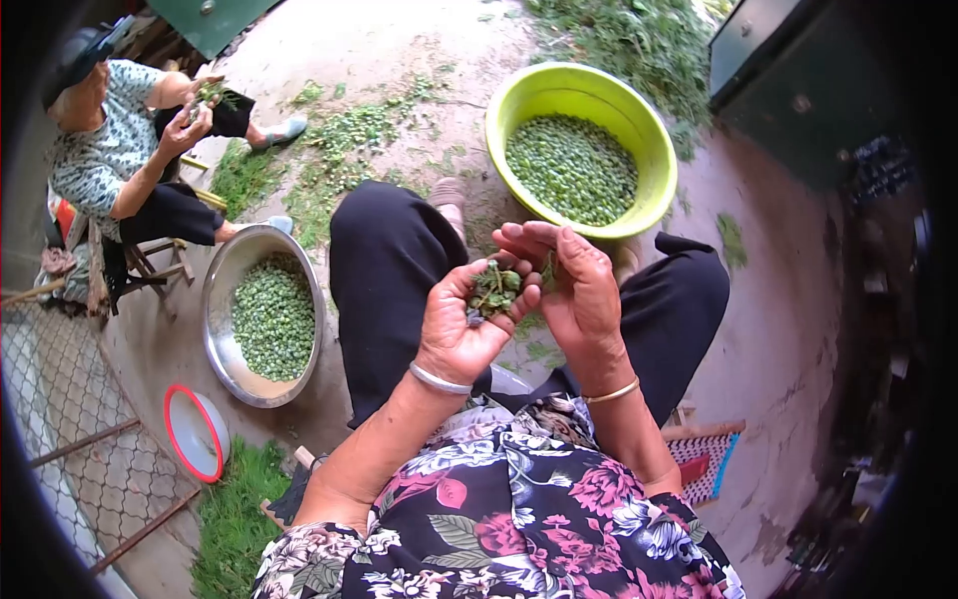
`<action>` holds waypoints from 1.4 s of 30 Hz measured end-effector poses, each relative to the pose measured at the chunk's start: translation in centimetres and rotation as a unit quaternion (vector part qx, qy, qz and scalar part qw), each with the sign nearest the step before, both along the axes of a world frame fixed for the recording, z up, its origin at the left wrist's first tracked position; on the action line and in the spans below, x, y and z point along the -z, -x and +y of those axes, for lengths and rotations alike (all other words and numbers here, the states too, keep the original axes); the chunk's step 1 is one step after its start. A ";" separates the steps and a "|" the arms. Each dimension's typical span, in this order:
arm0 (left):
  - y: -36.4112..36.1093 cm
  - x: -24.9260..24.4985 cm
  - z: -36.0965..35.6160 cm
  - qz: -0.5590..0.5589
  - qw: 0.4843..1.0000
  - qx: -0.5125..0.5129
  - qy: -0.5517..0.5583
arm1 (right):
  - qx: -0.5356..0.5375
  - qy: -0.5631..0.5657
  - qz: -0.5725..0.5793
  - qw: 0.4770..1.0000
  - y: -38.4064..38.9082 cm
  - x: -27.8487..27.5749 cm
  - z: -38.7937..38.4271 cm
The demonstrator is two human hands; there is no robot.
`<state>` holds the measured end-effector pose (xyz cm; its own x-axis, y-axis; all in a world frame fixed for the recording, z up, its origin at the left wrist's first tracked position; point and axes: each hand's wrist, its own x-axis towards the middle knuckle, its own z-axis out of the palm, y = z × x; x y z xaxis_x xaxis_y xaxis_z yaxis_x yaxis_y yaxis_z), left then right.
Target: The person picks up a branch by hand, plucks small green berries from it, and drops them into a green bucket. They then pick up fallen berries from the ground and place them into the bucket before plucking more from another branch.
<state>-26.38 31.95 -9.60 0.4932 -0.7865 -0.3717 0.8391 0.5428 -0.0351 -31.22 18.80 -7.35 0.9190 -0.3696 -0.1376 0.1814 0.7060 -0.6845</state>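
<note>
My left hand point(457, 324) is cupped, palm up, around a bunch of small green pods or buds point(496, 290) with bits of stem. Its fingers curl over the bunch. Close beside it on the right, my right hand point(582, 290) is bent inward, its fingertips near the bunch. A thin feathery green sprig point(549, 268) shows between its thumb and fingers. Both hands are above my lap, between my dark-trousered knees. Beyond them stands a yellow-green basin point(651, 120) holding many small round green pieces point(571, 170).
At left, a steel basin point(213, 329) holds similar green pieces. A red-rimmed bowl point(205, 439) leans near feathery greens point(239, 519). Another person point(120, 150) sits at upper left, handling greens. Loose bits point(349, 150) litter the floor; a leafy heap point(629, 45) lies behind.
</note>
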 end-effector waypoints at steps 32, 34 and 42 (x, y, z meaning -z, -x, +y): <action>2.4 5.1 0.2 0.037 0.998 0.022 -0.049 | 0.063 0.646 0.066 0.758 4.8 6.1 0.1; 2.1 5.2 0.4 0.039 0.998 0.021 -0.040 | 0.088 0.675 0.047 0.731 4.8 6.2 0.2; 2.0 4.9 0.0 0.021 0.999 0.008 -0.027 | 0.059 0.352 0.139 0.924 5.5 5.7 -0.5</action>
<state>-28.40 32.00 -14.47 0.4640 -0.7719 -0.4346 0.8459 0.5318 -0.0415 -36.68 18.34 -13.07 0.8321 -0.5524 -0.0500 -0.0229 0.0557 -0.9982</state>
